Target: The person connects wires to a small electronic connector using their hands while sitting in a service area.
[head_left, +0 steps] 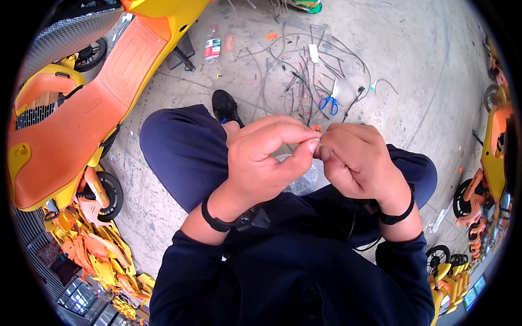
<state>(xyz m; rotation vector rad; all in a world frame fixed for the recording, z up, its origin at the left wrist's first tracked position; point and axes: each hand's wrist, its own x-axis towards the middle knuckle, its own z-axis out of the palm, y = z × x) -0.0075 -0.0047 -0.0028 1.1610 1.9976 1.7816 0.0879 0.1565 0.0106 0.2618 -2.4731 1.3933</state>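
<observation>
My left hand (263, 160) and my right hand (356, 160) meet in front of my lap, above my bent legs. The left thumb and index finger are pinched together, touching the curled right fingers. My right hand is closed like a fist, thumb pressed to the index finger. A small orange piece (316, 129) shows just beyond the fingertips; what it belongs to is hidden, and I cannot tell which hand has it. Below the hands, clear crumpled plastic (307, 182) lies between my legs. Blue-handled scissors (328, 105) lie on the floor beyond.
Loose dark cables (304, 76) are tangled on the concrete floor ahead, with a white tag-like piece (314, 53) among them. A labelled clear bottle (212, 48) lies farther left. A large orange-and-yellow vehicle body (70, 130) stands close on my left; more yellow vehicles (492, 146) line the right.
</observation>
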